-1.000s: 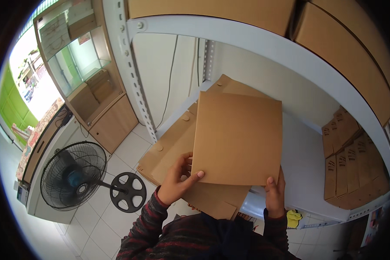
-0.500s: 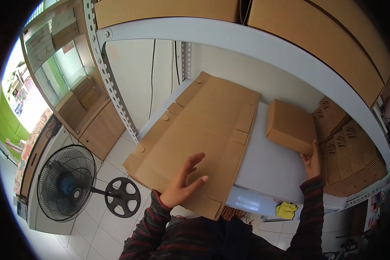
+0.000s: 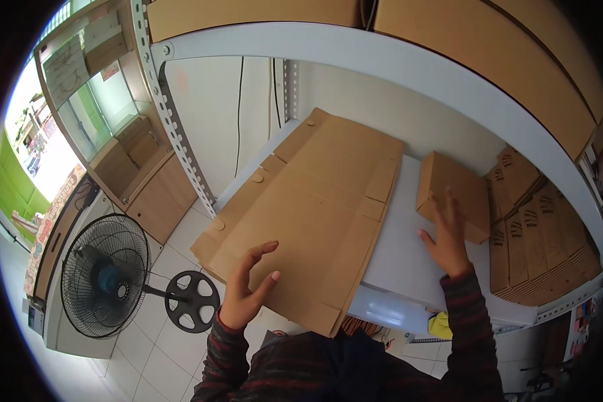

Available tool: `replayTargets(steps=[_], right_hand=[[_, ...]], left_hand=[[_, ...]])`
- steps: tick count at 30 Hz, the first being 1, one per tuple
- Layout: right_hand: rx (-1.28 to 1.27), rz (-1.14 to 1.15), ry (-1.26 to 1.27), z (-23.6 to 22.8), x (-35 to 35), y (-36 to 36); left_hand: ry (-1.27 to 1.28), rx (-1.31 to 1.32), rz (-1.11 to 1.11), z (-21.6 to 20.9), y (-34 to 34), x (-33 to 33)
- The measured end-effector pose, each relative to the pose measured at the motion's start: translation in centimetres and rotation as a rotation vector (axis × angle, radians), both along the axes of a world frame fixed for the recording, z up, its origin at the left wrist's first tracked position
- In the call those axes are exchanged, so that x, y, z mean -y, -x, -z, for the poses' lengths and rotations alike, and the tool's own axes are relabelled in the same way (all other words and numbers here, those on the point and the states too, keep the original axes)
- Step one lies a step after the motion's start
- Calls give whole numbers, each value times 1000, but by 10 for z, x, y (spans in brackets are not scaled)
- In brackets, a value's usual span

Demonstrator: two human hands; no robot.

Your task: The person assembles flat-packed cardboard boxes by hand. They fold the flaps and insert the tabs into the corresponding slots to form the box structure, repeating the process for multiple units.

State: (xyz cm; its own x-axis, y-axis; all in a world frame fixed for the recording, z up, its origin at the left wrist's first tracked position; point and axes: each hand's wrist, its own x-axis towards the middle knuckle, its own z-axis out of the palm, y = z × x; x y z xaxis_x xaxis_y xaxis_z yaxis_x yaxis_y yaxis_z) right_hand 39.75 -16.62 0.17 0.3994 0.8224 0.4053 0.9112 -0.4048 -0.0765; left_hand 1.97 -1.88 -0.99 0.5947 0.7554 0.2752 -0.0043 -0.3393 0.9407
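A flat, die-cut cardboard blank (image 3: pixel 321 201) with slots and tabs lies on the white shelf (image 3: pixel 398 264), its near end reaching past the shelf's front edge. Over the blank's near left side is my left hand (image 3: pixel 244 288), holding nothing, thumb and fingers apart. A small closed brown cardboard box (image 3: pixel 476 204) rests to the right of the blank, against the back wall. My right hand (image 3: pixel 449 238) is in front of this box with fingers spread and slightly blurred. Its fingertips overlap the box's left part; whether they touch it I cannot tell.
Stacked flat printed cartons (image 3: pixel 549 241) fill the shelf's right end. Large cardboard boxes (image 3: pixel 261 15) sit above the upper white beam (image 3: pixel 382 43). A black fan (image 3: pixel 107 278) stands on the tiled floor at left, near a wooden cabinet (image 3: pixel 161 197). Yellow cloth (image 3: pixel 439 325) hangs below the shelf.
My right hand has let go of the small box's near right corner and moved left, fingers spreading. My left hand has shifted slightly left and stays open. The box stays about where it was.
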Motion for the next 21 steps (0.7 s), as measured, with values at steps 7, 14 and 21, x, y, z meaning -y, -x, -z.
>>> replayTargets(steps=[7, 14, 21], right_hand=[[4, 126, 78, 30, -12, -67], [31, 116, 90, 40, -9, -106], [-245, -631, 75, -34, -55, 42]], left_hand=[[82, 40, -47, 9, 20, 0], [-100, -21, -262, 10, 36, -3], [-334, -264, -433, 22, 43, 13]])
